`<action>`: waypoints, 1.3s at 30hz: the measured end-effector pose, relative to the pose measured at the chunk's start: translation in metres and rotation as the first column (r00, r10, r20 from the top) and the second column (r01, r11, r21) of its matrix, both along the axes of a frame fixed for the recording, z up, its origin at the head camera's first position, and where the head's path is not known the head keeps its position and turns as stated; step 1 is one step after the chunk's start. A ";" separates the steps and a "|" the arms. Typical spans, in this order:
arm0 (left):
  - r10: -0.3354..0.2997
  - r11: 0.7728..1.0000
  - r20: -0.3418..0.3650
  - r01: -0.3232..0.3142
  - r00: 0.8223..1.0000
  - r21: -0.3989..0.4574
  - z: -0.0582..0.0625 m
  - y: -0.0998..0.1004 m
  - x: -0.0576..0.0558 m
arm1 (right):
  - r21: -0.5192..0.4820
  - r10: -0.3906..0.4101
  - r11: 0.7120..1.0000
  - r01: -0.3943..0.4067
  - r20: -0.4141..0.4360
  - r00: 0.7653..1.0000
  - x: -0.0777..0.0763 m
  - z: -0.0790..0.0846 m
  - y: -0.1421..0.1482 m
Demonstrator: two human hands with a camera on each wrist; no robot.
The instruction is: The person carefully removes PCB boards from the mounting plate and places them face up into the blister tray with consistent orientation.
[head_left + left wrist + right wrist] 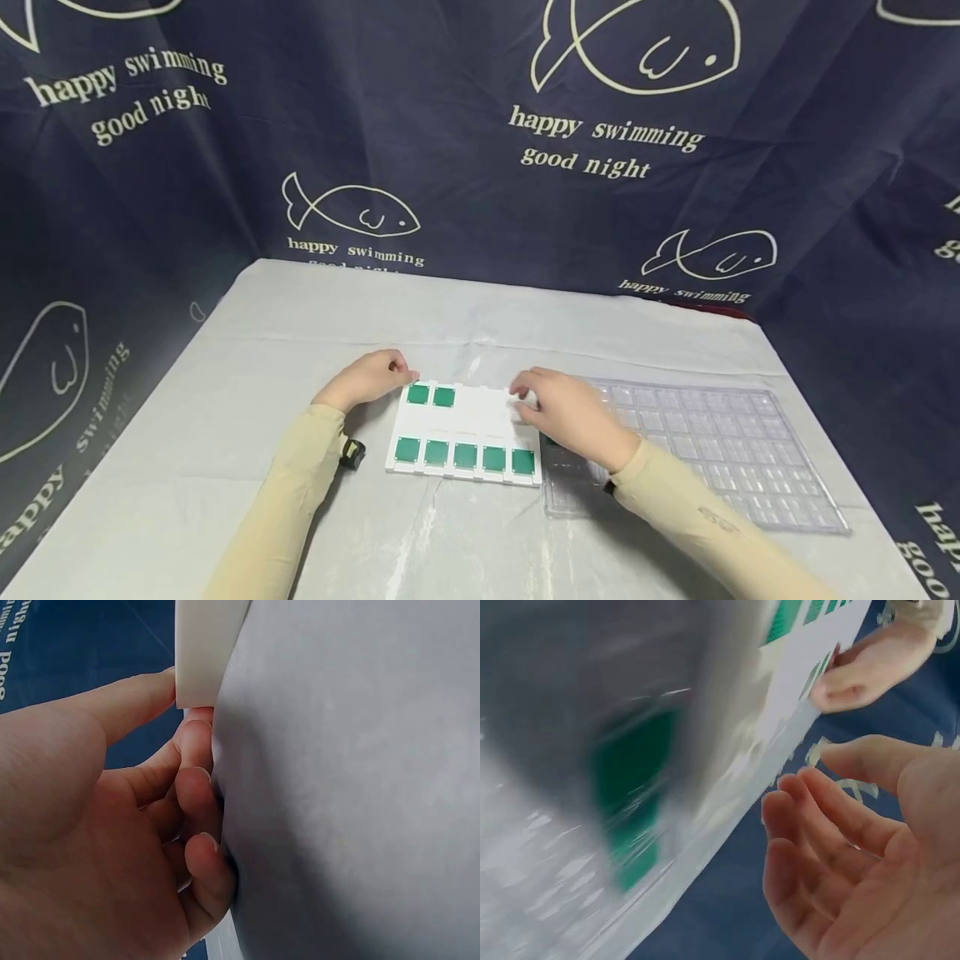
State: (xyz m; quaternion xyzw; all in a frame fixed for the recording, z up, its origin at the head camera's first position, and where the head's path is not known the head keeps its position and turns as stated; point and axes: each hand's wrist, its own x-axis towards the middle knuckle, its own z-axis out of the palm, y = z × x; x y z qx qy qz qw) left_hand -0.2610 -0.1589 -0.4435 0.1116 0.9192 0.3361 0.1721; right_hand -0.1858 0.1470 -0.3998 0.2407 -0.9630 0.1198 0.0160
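Note:
A white rectangular board (pixel 480 414) lies on the table, bearing two green square pieces (pixel 443 397) at its far left and a row of several (pixel 465 456) along its near edge. At the board's far left corner, my left hand (pixel 369 380) pinches the edge. The left wrist view shows the thumb and index finger at the white edge (pixel 210 656), other fingers curled against the table. Over the board's right end hovers my right hand (pixel 573 417), thumb and fingers apart and loosely bent; the right wrist view shows nothing between them.
Right of the board lies a clear plastic tray (pixel 750 454) with many small compartments, partly under my right forearm. A green piece (pixel 634 795) shows blurred in its near-left part. A grey-white cloth (pixel 255 350) covers the table; a dark blue printed curtain (pixel 465 133) hangs behind.

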 end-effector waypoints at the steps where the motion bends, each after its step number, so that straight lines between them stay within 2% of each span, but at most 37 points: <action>1: 0.001 1.000 0.000 -0.001 1.000 0.001 0.000 -0.001 0.000 | -0.001 0.024 1.000 -0.024 -0.005 1.000 -0.005 0.001 -0.009; 5: 0.001 1.000 -0.009 0.000 1.000 0.016 0.000 -0.004 -0.001 | 0.002 0.101 0.995 -0.101 0.009 0.995 -0.023 0.001 -0.046; 8: 0.002 0.999 0.004 -0.002 1.000 0.036 -0.002 -0.004 0.001 | 0.018 0.136 0.990 -0.137 0.059 0.989 -0.031 -0.003 -0.070; 12: 0.008 0.999 0.035 -0.010 0.999 0.051 -0.005 -0.003 0.003 | 0.078 0.158 0.983 -0.167 0.111 0.981 -0.032 -0.009 -0.092; 15: 0.012 0.999 0.035 -0.013 0.999 0.044 -0.004 -0.003 0.004 | 0.134 0.151 0.978 -0.162 0.095 0.984 -0.031 -0.008 -0.101; 19: 0.009 1.000 0.019 -0.010 1.000 0.029 0.001 -0.001 0.002 | 0.185 0.107 0.975 -0.119 0.073 0.992 -0.032 -0.003 -0.106; 25: 0.008 1.000 0.022 -0.008 1.000 0.009 0.008 0.001 0.001 | 0.193 0.063 0.978 -0.076 0.074 0.995 -0.034 -0.002 -0.107; 30: 0.001 1.000 0.024 -0.001 1.000 -0.015 0.006 0.002 0.002 | 0.203 0.073 0.976 -0.082 0.054 0.996 -0.032 -0.006 -0.106; 39: -0.004 1.000 -0.002 0.004 1.000 -0.027 0.004 0.002 0.000 | 0.218 0.088 0.970 -0.109 0.104 0.991 -0.037 -0.004 -0.104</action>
